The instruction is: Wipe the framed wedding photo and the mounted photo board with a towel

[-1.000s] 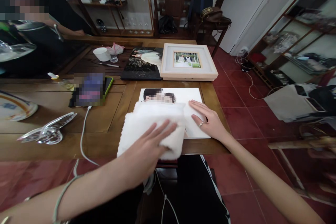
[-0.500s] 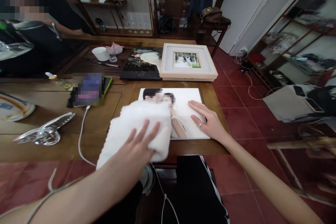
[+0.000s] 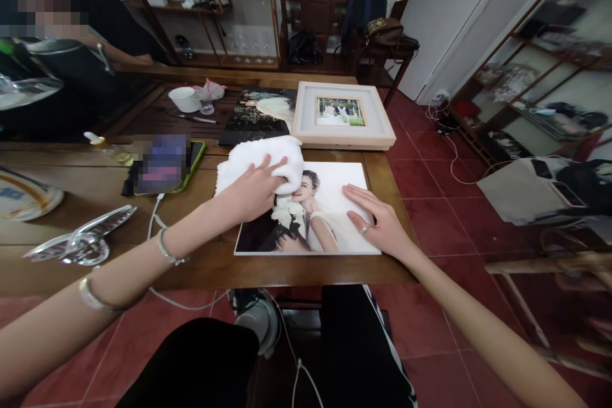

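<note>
A photo panel [image 3: 329,217] showing a couple lies flat on the wooden table near its front right corner. My left hand [image 3: 258,185] presses a folded white towel [image 3: 258,153] over the panel's upper left part, hiding some of the picture. Its fingers rest on top of the cloth, slightly bent, and a bit of towel bulges up beside them. On the panel's right side lies my right hand [image 3: 377,217], palm down and open, with a ring on one finger. It steadies nothing but the panel's surface beneath it.
Behind the panel are a pale framed photo [image 3: 377,102] and a dark photo panel [image 3: 239,121]. To the left lie a phone [image 3: 165,162] with a white cable, a dropper bottle [image 3: 108,150] and a shiny silver ornament [image 3: 86,239]. A person sits across the table.
My left hand and the towel have slid away from me, from the panel's lower left to its upper left. The picture's lower left is now uncovered. My right hand has stayed put.
</note>
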The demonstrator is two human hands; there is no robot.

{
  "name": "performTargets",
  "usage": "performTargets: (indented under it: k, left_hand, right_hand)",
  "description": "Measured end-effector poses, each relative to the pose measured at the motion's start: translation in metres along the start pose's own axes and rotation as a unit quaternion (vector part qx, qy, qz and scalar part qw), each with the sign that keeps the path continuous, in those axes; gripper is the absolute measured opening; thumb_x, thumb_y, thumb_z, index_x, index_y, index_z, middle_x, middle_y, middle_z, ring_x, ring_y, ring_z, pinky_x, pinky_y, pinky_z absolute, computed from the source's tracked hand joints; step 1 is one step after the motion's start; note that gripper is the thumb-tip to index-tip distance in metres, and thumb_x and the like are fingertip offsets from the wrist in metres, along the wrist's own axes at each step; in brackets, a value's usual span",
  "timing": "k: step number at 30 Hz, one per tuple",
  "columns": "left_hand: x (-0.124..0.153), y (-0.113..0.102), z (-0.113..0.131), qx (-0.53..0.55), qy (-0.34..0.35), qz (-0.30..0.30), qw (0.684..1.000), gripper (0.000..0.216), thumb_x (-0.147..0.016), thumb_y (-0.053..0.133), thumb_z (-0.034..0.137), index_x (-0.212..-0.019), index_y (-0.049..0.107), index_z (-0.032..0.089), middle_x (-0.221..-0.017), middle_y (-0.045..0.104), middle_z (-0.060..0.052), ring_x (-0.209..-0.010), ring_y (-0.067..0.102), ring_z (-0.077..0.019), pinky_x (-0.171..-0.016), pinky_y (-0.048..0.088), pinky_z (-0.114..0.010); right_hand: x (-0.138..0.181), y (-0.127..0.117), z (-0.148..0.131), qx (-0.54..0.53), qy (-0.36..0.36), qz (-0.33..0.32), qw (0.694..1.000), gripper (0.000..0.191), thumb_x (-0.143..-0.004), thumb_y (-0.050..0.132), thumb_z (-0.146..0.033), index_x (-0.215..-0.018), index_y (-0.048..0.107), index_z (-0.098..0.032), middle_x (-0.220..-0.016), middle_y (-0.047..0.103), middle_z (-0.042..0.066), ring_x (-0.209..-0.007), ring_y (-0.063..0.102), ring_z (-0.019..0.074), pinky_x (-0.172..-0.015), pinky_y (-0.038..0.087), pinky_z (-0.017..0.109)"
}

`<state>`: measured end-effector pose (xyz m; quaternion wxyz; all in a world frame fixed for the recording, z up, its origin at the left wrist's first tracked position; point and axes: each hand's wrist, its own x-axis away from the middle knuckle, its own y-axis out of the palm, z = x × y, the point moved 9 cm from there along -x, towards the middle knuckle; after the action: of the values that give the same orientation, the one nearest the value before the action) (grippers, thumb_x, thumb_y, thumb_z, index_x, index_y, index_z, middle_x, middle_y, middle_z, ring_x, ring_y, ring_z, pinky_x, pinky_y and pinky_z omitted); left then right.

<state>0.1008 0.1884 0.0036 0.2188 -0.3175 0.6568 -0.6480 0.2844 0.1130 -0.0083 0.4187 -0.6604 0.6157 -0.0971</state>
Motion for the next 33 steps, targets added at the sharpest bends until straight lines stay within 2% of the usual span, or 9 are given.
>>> performTargets:
  k: [2, 5, 8, 11, 14, 22, 25, 28, 33]
  left_hand:
    - [0.008, 0.001, 0.017, -0.017, -0.006, -0.010, 1.000, 0.049, -0.076, 0.041, -0.001, -0.117, 0.064, 0.011, -0.154, 0.030, -0.017, -0.140, 0.026, -0.0439, -0.100, 0.042, -0.060]
    - [0.041, 0.006, 0.067, -0.027, 0.008, -0.024, 0.999, 0.041, -0.077, 0.051, 0.006, -0.113, 0.069, 0.014, -0.154, 0.030, -0.017, -0.137, 0.027, -0.0496, -0.100, 0.041, -0.062]
    - [0.080, 0.008, 0.121, -0.002, 0.068, 0.003, 0.998, 0.038, -0.076, 0.062, 0.019, -0.113, 0.071, 0.025, -0.155, 0.031, -0.011, -0.136, 0.030, -0.0501, -0.098, 0.041, -0.066]
    - [0.101, 0.007, 0.149, 0.017, 0.130, 0.021, 0.991, 0.033, -0.078, 0.063, 0.028, -0.110, 0.072, 0.028, -0.155, 0.028, -0.010, -0.137, 0.029, -0.0489, -0.098, 0.041, -0.066]
    - [0.088, 0.004, 0.143, 0.023, 0.133, 0.002, 0.991, 0.036, -0.075, 0.065, 0.027, -0.110, 0.072, 0.026, -0.155, 0.027, -0.009, -0.137, 0.030, -0.0469, -0.099, 0.041, -0.062]
    - [-0.028, -0.011, 0.080, 0.015, 0.124, 0.028, 0.992, 0.045, -0.081, 0.050, 0.008, -0.124, 0.061, 0.012, -0.156, 0.025, -0.017, -0.144, 0.018, -0.0391, -0.112, 0.028, -0.052]
    - [-0.050, -0.009, 0.068, 0.007, 0.125, 0.026, 0.992, 0.048, -0.080, 0.049, 0.007, -0.127, 0.058, 0.009, -0.157, 0.022, -0.018, -0.144, 0.016, -0.0391, -0.113, 0.026, -0.053]
    - [-0.042, -0.008, 0.075, -0.021, 0.096, 0.017, 0.995, 0.045, -0.082, 0.047, 0.005, -0.125, 0.060, 0.007, -0.155, 0.025, -0.020, -0.142, 0.020, -0.0420, -0.110, 0.030, -0.055]
    - [0.022, -0.003, 0.128, -0.074, 0.082, 0.014, 0.994, 0.038, -0.085, 0.053, 0.013, -0.120, 0.067, 0.013, -0.151, 0.034, -0.022, -0.134, 0.035, -0.0481, -0.100, 0.042, -0.059]
  right_hand:
    - [0.000, 0.000, 0.000, 0.003, 0.003, 0.000, 1.000, 0.042, -0.091, 0.054, -0.025, -0.133, 0.056, -0.024, -0.135, 0.060, 0.008, -0.131, 0.051, 0.0235, -0.111, 0.041, 0.048]
    - [0.000, 0.000, 0.000, 0.004, 0.007, 0.000, 1.000, 0.042, -0.090, 0.055, -0.025, -0.132, 0.057, -0.023, -0.134, 0.060, 0.008, -0.130, 0.051, 0.0236, -0.111, 0.041, 0.048]
    - [0.000, 0.001, 0.001, 0.004, 0.014, -0.002, 1.000, 0.043, -0.090, 0.055, -0.026, -0.133, 0.056, -0.025, -0.135, 0.059, 0.007, -0.131, 0.051, 0.0240, -0.111, 0.041, 0.049]
    - [0.000, 0.001, 0.001, 0.005, 0.012, -0.005, 1.000, 0.043, -0.091, 0.054, -0.027, -0.134, 0.055, -0.027, -0.136, 0.059, 0.006, -0.131, 0.050, 0.0243, -0.110, 0.041, 0.050]
    - [0.000, 0.001, 0.001, 0.005, 0.010, -0.005, 1.000, 0.043, -0.091, 0.054, -0.028, -0.134, 0.055, -0.027, -0.136, 0.059, 0.006, -0.131, 0.050, 0.0246, -0.110, 0.041, 0.050]
    - [0.000, 0.001, 0.003, 0.007, 0.005, -0.005, 1.000, 0.042, -0.091, 0.055, -0.028, -0.133, 0.056, -0.024, -0.135, 0.059, 0.009, -0.131, 0.050, 0.0239, -0.111, 0.041, 0.048]
    - [0.000, 0.002, 0.004, 0.002, 0.004, -0.007, 1.000, 0.042, -0.091, 0.055, -0.029, -0.133, 0.055, -0.026, -0.136, 0.058, 0.007, -0.131, 0.050, 0.0241, -0.111, 0.040, 0.049]
    - [0.000, 0.001, 0.003, 0.002, 0.005, -0.008, 1.000, 0.042, -0.091, 0.055, -0.030, -0.133, 0.055, -0.027, -0.136, 0.059, 0.006, -0.132, 0.050, 0.0242, -0.111, 0.040, 0.049]
    - [0.000, 0.002, 0.003, 0.010, 0.017, -0.011, 1.000, 0.042, -0.091, 0.054, -0.029, -0.134, 0.055, -0.025, -0.137, 0.058, 0.008, -0.132, 0.049, 0.0250, -0.112, 0.040, 0.048]
